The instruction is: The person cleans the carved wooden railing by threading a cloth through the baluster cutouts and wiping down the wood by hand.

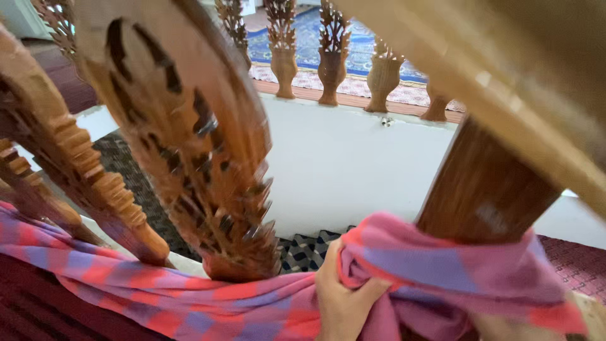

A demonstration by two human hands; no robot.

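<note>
Low in the frame, just right of centre: left hand point(344, 300), fingers curled tight round a bunched fold of pink, purple and red checked cloth point(435, 271). At the bottom right edge, only a sliver of right hand point(505, 329), pressed under the same cloth; cannot tell how far open or whether gripping. Wrapped round the foot of a plain dark wooden post point(483, 186) at right of centre, the cloth bulges there in a thick roll, then trails flat toward the lower left corner, passing behind the bases of carved balusters point(189, 145). Filling the left and centre, very close and blurred, those carved balusters: orange-brown wood, pierced leaf pattern, tilted across the view. Across the upper right corner, a pale wooden handrail point(505, 69), slanting down to the right. Behind, mid-frame, a white wall face point(341, 164). Along the top centre, a second row of small carved balusters point(331, 60), standing upright on a wooden ledge, with a blue patterned carpet point(353, 38) beyond them. Below the white wall, near the left hand, a patch of dark chequered floor covering point(306, 249). At the lower left corner, dark red carpet point(38, 309) under the cloth.
</note>
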